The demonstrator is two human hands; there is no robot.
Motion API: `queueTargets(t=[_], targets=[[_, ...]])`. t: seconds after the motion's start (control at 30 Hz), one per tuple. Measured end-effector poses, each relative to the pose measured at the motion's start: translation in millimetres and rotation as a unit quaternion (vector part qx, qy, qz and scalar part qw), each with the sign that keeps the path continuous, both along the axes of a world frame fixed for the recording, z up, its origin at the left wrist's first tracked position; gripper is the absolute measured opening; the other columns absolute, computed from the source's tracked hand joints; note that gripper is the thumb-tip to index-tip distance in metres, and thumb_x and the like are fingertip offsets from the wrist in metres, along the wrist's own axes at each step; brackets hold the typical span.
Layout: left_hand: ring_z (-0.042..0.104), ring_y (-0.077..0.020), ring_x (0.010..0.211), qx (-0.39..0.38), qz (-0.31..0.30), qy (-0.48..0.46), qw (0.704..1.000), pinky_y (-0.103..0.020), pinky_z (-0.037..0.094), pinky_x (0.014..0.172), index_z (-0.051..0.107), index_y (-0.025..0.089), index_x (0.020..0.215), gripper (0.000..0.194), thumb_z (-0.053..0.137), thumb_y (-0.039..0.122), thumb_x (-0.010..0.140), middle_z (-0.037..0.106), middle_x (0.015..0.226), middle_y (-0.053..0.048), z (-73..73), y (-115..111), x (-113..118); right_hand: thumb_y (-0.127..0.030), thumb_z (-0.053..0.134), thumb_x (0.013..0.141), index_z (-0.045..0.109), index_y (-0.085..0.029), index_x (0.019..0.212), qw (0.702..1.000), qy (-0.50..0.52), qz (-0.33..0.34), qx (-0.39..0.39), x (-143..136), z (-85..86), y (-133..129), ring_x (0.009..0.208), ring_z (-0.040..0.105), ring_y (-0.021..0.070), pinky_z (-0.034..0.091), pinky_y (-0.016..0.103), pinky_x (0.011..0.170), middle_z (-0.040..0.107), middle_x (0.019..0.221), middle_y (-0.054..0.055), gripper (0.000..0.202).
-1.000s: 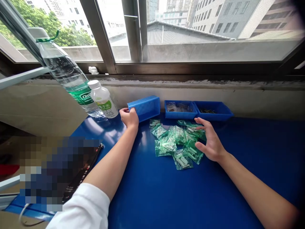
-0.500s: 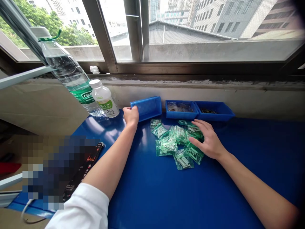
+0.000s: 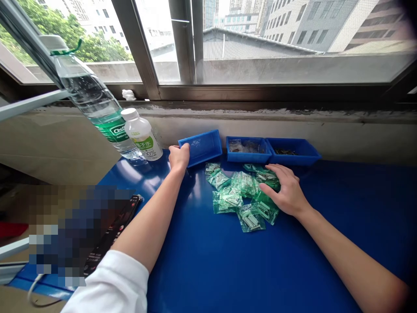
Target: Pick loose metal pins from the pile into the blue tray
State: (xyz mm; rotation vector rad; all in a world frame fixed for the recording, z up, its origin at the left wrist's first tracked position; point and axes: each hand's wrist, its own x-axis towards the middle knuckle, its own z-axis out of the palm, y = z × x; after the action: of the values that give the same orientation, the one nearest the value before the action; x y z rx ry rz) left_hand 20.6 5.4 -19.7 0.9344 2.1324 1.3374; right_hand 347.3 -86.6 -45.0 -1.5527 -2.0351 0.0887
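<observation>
My left hand (image 3: 179, 156) grips the left end of a blue plastic bin (image 3: 205, 148), thumb over the rim. The bin tilts toward me and nothing lies in it. My right hand (image 3: 286, 191) is open, fingers spread, at the right edge of a loose pile of small green-tinted clear packets (image 3: 244, 184). Pale, rod-like pieces show inside several packets. Whether the right fingertips touch the packets I cannot tell.
Along the wall stand a blue bin with clear bags (image 3: 247, 157) and another with dark metal pieces (image 3: 293, 160). At left are a large water bottle (image 3: 94, 100), a smaller white bottle (image 3: 141, 134) and a phone (image 3: 112, 234). Everything rests on a blue table (image 3: 208, 265).
The blue bin in my left hand has tipped slightly, showing more of its inside. My right hand has shifted a little to the right. The packets have stayed put.
</observation>
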Motion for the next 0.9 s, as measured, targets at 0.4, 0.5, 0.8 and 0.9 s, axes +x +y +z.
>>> queueTargets(t=[0.4,0.5,0.8,0.9], targets=[[0.059,-0.0249,0.095,0.08,0.027,-0.054,0.995,-0.039,0.046,0.087,0.047,0.022,0.089,0.027,0.059,0.033,0.067,0.061,0.094,-0.005,-4.7,0,4,-0.061,0.049,0.082,0.047,-0.02,0.13,1.0,-0.013,0.013,-0.025,0,0.9,-1,0.126,0.042,0.0372,0.037,0.053,0.098,0.052,0.132,0.014,0.063],[0.061,-0.0231,0.091,0.081,0.014,-0.04,0.996,-0.036,0.047,0.085,0.046,0.022,0.091,0.03,0.061,0.03,0.066,0.062,0.094,-0.004,-9.7,2,3,-0.06,0.05,0.082,0.047,-0.021,0.132,0.999,-0.018,0.015,-0.024,0,1.2,-2,0.126,0.042,0.0381,0.038,0.053,0.097,0.052,0.132,0.014,0.064],[0.06,-0.0224,0.094,0.091,-0.008,-0.009,0.996,-0.035,0.046,0.086,0.051,0.021,0.096,0.03,0.06,0.033,0.069,0.064,0.101,-0.005,-11.9,0,5,-0.06,0.049,0.082,0.045,-0.021,0.133,0.999,-0.023,0.012,-0.033,-1,2.1,-2,0.126,0.041,0.0384,0.038,0.053,0.097,0.051,0.133,0.014,0.065],[0.06,-0.0222,0.093,0.095,-0.008,-0.009,0.995,-0.034,0.046,0.084,0.051,0.021,0.095,0.03,0.06,0.031,0.069,0.064,0.1,-0.005,-10.5,-1,6,-0.061,0.049,0.082,0.046,-0.02,0.132,0.999,-0.021,0.011,-0.034,-1,1.7,-2,0.127,0.041,0.0382,0.038,0.053,0.097,0.051,0.133,0.014,0.065]])
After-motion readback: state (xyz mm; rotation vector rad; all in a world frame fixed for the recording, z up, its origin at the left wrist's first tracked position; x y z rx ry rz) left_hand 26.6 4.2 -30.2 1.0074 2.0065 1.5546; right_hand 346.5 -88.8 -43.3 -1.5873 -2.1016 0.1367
